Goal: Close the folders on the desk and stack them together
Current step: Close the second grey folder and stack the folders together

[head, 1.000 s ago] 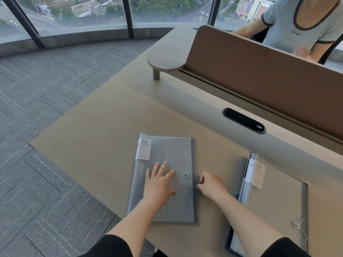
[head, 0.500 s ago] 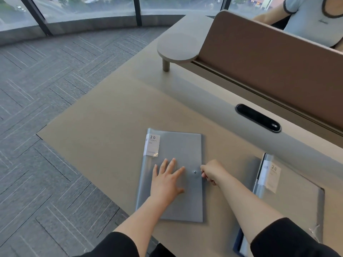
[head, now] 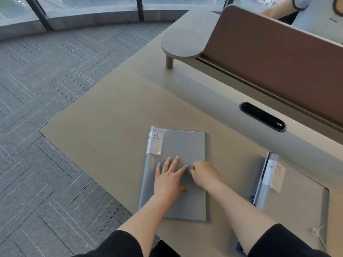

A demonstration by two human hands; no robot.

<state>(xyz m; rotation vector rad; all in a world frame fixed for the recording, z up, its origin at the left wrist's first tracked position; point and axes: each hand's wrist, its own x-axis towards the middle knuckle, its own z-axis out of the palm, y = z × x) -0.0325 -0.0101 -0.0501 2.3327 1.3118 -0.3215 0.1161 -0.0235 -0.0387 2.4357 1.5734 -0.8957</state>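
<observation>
A closed grey folder (head: 182, 143) with a white "20 pockets" label lies flat on the beige desk (head: 111, 130) near its front edge. My left hand (head: 169, 179) rests flat on its cover, fingers spread. My right hand (head: 205, 175) is on the cover just to the right, fingers curled and pinched together beside the left fingertips; whether it grips anything I cannot tell. A second grey folder (head: 297, 201) with the same label and an elastic cord lies at the right, partly behind my right arm.
A brown divider panel (head: 274, 58) runs along the desk's back, with a round shelf (head: 181, 43) on a short leg at its left end. A black cable slot (head: 262, 115) sits before the panel. Another person sits beyond the panel (head: 311, 13). Carpet lies left of the desk.
My right hand has slid left from the folder's right edge onto its cover, close to my left fingertips. The left hand has stayed pressed on the cover. The view shifted left.
</observation>
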